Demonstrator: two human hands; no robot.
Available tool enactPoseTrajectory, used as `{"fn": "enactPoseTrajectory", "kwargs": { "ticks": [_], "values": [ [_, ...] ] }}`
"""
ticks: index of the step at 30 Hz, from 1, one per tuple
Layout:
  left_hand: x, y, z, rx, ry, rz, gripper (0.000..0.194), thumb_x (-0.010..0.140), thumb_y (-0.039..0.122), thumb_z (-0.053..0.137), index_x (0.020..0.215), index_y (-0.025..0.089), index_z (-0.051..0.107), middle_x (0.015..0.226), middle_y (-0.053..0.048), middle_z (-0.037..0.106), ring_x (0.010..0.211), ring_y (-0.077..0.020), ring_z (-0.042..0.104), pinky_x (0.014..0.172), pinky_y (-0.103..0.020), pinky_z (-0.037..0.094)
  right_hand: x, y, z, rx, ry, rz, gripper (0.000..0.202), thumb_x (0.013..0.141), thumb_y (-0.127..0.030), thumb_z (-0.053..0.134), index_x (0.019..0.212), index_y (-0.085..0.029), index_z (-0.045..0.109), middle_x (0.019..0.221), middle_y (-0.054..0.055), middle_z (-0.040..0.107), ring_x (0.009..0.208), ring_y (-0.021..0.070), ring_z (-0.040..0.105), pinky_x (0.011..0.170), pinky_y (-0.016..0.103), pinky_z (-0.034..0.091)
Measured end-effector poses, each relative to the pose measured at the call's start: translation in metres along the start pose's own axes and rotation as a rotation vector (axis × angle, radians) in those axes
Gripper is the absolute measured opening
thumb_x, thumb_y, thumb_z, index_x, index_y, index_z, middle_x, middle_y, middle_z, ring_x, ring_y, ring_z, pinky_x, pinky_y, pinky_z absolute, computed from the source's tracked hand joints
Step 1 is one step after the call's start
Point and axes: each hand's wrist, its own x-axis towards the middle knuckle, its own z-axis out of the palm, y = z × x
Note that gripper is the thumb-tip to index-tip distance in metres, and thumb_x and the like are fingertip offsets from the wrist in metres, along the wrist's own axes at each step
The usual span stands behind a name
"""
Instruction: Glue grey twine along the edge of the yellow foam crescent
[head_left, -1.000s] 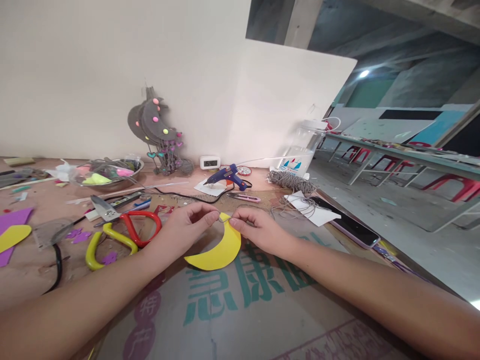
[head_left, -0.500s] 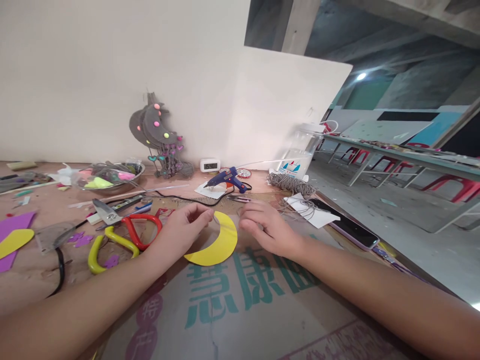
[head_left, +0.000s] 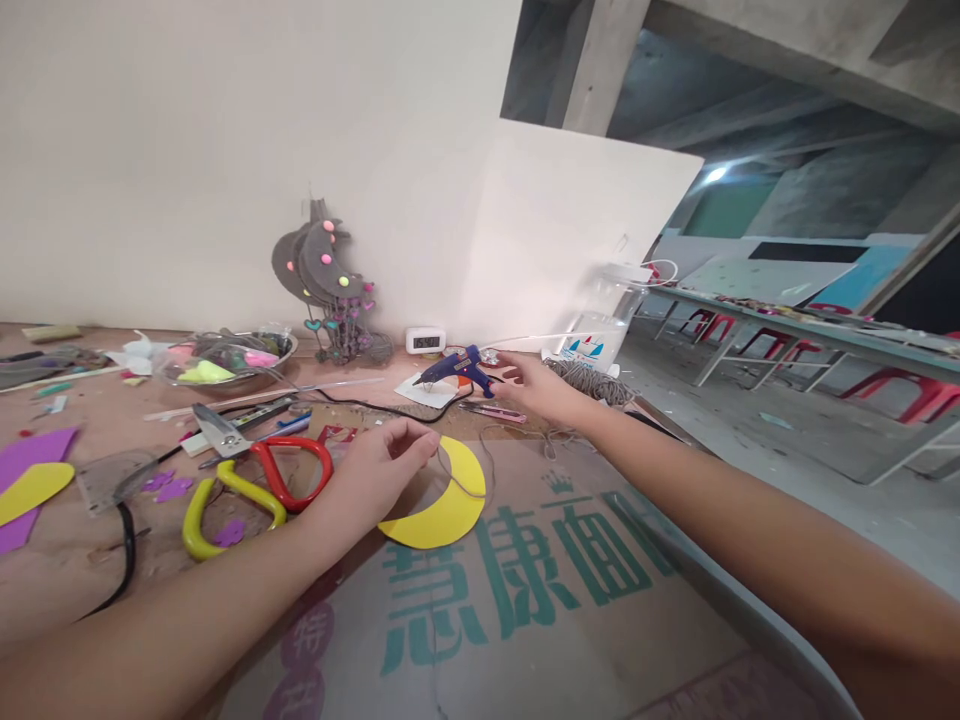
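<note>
A yellow crescent point(head_left: 459, 507) lies on the printed sheet in front of me. My left hand point(head_left: 386, 462) is over its upper left part, with thumb and forefinger pinched on a thin grey string point(head_left: 466, 491) that loops across the crescent. Stretched out to the back, my right hand point(head_left: 529, 388) is at the handle end of a blue glue gun point(head_left: 457, 368). Its fingers are apart and slightly curled; whether they touch the handle I cannot tell. The glue gun's nozzle is over a white paper piece point(head_left: 426, 391).
Scissors point(head_left: 292, 475) with red and yellow handles lie left of my left hand. Behind them stand a metal bowl point(head_left: 259, 372) of craft bits and a small clock point(head_left: 425, 340). Grey moon ornaments point(head_left: 319, 260) hang at the wall. A pink-handled tool point(head_left: 495, 412) and grey cord point(head_left: 592, 380) lie right.
My right hand has moved from beside the crescent up and away to the glue gun. My left hand stays by the crescent, and the string now shows looped over it. The view has shifted slightly.
</note>
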Motion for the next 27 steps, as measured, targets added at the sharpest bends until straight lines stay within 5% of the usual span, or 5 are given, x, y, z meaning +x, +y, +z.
{"fn": "enactPoseTrajectory", "kwargs": {
  "ticks": [6,11,20,27],
  "values": [
    [0.004,-0.004,0.001,-0.029,-0.022,0.015,0.029,0.074,0.044,0.054,0.077,0.016,0.062,0.071,-0.002,0.063,0.065,-0.0144,0.055,0.058,-0.023,0.041,0.038,-0.008,0.026,-0.022,-0.081,0.028,0.041,0.071,-0.036,0.063,0.103,-0.012,0.058,0.096,0.010,0.066,0.081,0.0187,0.060,0.070,0.027,0.045],
    [0.004,-0.005,0.001,-0.032,-0.030,0.013,0.028,0.074,0.043,0.054,0.077,0.017,0.062,0.069,0.000,0.063,0.061,-0.0130,0.055,0.056,-0.023,0.041,0.043,-0.006,0.039,0.002,-0.086,0.045,0.027,0.073,-0.032,0.060,0.090,-0.012,0.063,0.081,0.007,0.067,0.069,0.0165,0.058,0.064,0.025,0.044],
    [0.003,-0.007,0.002,-0.041,-0.022,0.006,0.030,0.074,0.045,0.053,0.075,0.016,0.062,0.069,-0.001,0.063,0.051,-0.0106,0.050,0.049,-0.022,0.037,0.034,-0.011,0.008,0.168,-0.115,0.014,0.024,0.082,-0.032,0.048,0.091,-0.016,0.062,0.072,0.006,0.066,0.062,0.0133,0.061,0.054,0.021,0.046],
    [0.002,-0.004,0.002,0.009,-0.058,-0.027,0.028,0.076,0.046,0.051,0.076,0.019,0.059,0.067,0.002,0.059,0.057,-0.0110,0.050,0.053,-0.021,0.037,0.010,-0.022,-0.001,0.230,-0.094,-0.020,0.023,0.076,-0.032,0.058,0.094,-0.020,0.064,0.085,0.002,0.069,0.074,0.0149,0.063,0.064,0.023,0.049]
  ]
}}
